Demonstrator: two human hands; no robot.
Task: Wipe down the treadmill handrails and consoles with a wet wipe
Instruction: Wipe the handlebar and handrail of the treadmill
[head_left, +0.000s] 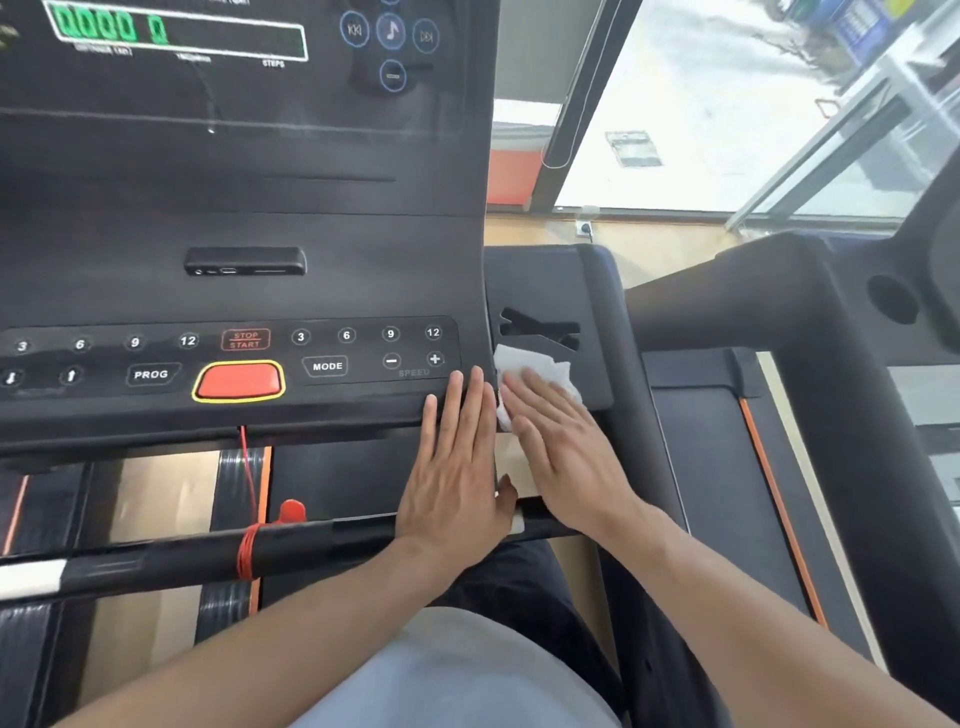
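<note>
Bright daylight comes through the window (727, 104) beyond the black treadmill console (234, 234), whose green display (176, 31) glows near its top edge. Below the display runs a row of buttons, with a red stop pad (239, 381) ringed in yellow at the middle. Just right of the console, on the side tray (550, 291), lies the white wet wipe (540, 366). The right hand (563, 447) lies flat on the wipe, fingers (524, 395) spread and its grip loose, pressing rather than pinching. The left hand (457, 467) rests flat on the console's lower right edge, grip apart and holding nothing. Beneath both wrists crosses a black handrail (182, 553) wrapped with a red cord (248, 551).
</note>
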